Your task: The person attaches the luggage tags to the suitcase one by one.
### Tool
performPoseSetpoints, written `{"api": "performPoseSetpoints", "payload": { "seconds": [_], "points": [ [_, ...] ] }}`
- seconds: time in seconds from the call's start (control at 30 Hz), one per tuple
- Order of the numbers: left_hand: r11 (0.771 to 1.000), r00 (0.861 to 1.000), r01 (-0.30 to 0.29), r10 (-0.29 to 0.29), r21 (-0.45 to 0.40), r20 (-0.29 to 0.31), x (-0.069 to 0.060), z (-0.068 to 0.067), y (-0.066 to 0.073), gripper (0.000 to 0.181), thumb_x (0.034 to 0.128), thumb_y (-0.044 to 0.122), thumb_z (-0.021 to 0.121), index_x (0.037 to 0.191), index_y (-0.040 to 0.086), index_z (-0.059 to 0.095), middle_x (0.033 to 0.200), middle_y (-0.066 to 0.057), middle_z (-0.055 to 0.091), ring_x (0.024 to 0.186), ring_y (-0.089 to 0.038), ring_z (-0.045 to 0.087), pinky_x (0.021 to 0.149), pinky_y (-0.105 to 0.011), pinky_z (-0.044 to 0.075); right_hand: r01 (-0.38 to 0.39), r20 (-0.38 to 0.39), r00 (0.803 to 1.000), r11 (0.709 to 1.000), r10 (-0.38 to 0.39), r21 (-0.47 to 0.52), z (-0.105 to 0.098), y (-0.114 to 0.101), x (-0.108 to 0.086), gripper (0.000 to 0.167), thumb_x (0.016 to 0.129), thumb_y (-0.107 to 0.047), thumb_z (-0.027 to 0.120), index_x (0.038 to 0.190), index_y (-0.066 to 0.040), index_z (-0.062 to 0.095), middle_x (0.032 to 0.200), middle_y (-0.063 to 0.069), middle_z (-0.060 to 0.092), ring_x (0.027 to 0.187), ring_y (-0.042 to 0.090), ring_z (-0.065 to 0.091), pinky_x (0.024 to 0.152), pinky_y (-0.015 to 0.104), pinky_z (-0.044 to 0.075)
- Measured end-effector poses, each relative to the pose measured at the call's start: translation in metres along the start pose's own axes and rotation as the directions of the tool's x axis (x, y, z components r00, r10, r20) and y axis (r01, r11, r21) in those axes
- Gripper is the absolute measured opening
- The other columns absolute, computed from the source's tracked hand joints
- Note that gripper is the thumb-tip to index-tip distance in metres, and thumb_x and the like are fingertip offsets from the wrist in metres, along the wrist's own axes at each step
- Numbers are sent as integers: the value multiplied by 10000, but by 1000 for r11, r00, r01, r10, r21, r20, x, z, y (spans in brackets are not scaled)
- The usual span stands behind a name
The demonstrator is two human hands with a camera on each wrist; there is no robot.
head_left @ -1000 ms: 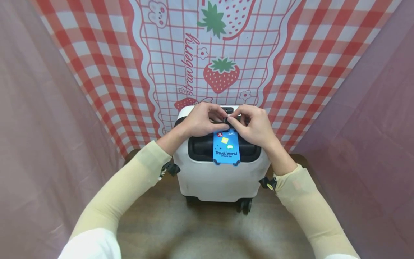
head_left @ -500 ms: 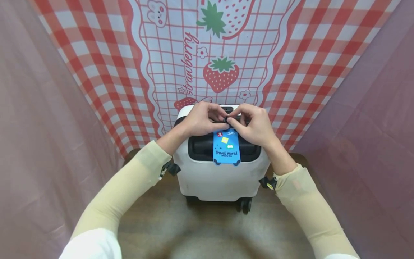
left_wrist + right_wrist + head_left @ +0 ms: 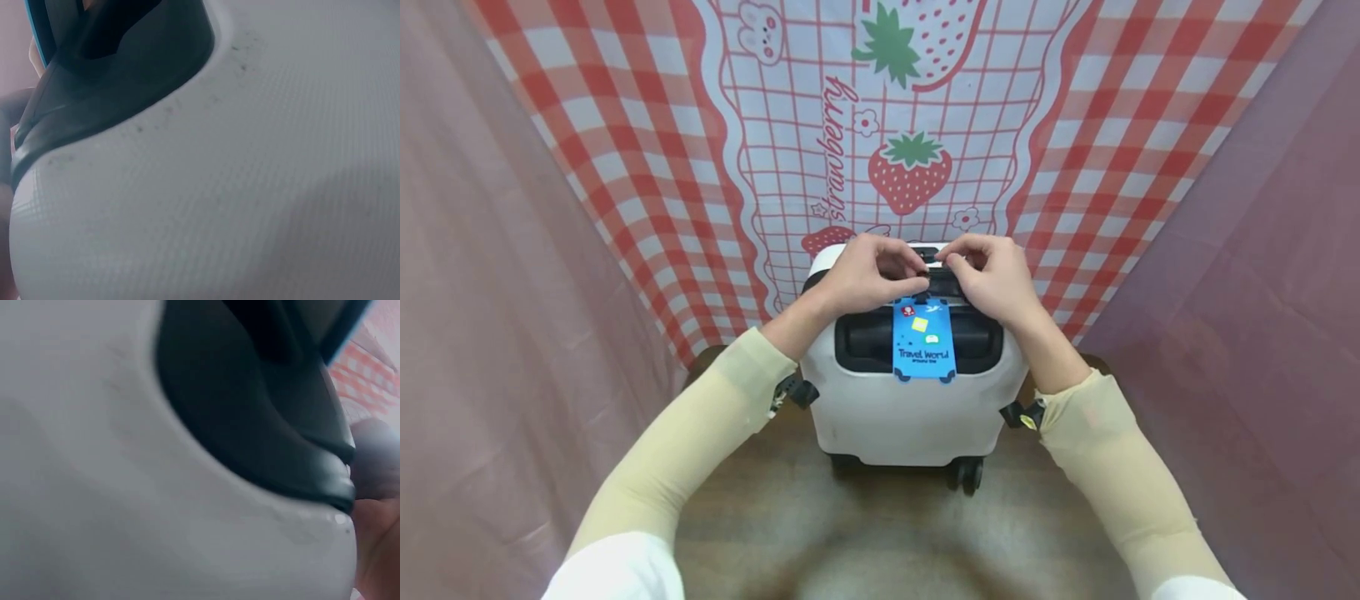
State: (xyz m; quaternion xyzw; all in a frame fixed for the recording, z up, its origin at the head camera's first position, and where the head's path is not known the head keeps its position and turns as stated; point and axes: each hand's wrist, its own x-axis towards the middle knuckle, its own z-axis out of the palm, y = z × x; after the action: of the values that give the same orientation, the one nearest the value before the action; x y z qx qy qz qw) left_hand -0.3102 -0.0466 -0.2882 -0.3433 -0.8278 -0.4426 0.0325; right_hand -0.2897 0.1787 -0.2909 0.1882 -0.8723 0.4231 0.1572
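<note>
A white suitcase (image 3: 906, 421) with a black front panel stands upright in the head view. From its top handle area hangs a blue luggage tag (image 3: 923, 342) printed "Travel World". My left hand (image 3: 872, 275) pinches the tag's black strap (image 3: 922, 295) between thumb and fingertips, just above the tag. Slightly to the right, my right hand (image 3: 996, 275) hovers over the suitcase top, fingers bent and relaxed, with nothing visible between them. Both wrist views mostly show the white shell (image 3: 250, 187) and black panel (image 3: 231, 412); a blurred part of the right hand (image 3: 378, 487) shows at the edge.
Behind the suitcase hangs a red-and-white checked strawberry cloth (image 3: 910, 175). Pinkish curtains (image 3: 497, 333) close in the left and right sides. The suitcase stands on a brown wooden surface (image 3: 880, 542), its black wheels (image 3: 967, 475) showing below.
My right hand has let go of the strap and shifted a little right and up, away from the left fingertips. The left hand stays on the strap; the suitcase has not moved.
</note>
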Motion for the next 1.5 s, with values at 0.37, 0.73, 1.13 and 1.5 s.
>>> {"api": "performPoseSetpoints", "payload": {
  "seconds": [0.37, 0.73, 1.13, 1.5],
  "points": [
    [995, 997, -69, 71, -76, 29, -6, -3, -5, 190, 919, 110, 830, 1098, 56, 795, 1091, -99, 784, 1009, -203, 795, 981, -349, 635, -106, 426, 896, 991, 129, -77, -12, -6, 23, 279, 1068, -275, 631, 1213, -107, 800, 1122, 99, 763, 1014, 250, 610, 832, 338, 496],
    [995, 995, -100, 100, -24, -2, -8, -2, -6, 130, 929, 115, 822, 1042, 57, 791, 1099, -101, 795, 1035, -239, 805, 981, -370, 639, -211, 360, 914, 977, 186, 30, -4, -8, 23, 266, 1069, -335, 631, 1101, -102, 756, 1099, 79, 692, 975, 219, 602, 817, 321, 472],
    [990, 990, -144, 144, -11, -9, -6, 1, -5, 154, 911, 99, 833, 1056, 63, 796, 1087, -92, 799, 977, -212, 803, 953, -362, 646, -234, 289, 940, 958, 180, 166, -1, -2, 16, 185, 1041, -262, 686, 1086, -92, 742, 990, 51, 716, 915, 219, 642, 790, 291, 523],
    [988, 988, -156, 156, -20, -3, -3, 1, -2, 71, 901, 67, 843, 970, 61, 826, 1010, -81, 784, 971, -202, 797, 983, -367, 613, -234, 262, 946, 960, 189, 153, 0, -5, 14, 209, 1043, -251, 688, 1083, -55, 749, 1004, 68, 728, 848, 191, 660, 730, 250, 539]
  ]
}}
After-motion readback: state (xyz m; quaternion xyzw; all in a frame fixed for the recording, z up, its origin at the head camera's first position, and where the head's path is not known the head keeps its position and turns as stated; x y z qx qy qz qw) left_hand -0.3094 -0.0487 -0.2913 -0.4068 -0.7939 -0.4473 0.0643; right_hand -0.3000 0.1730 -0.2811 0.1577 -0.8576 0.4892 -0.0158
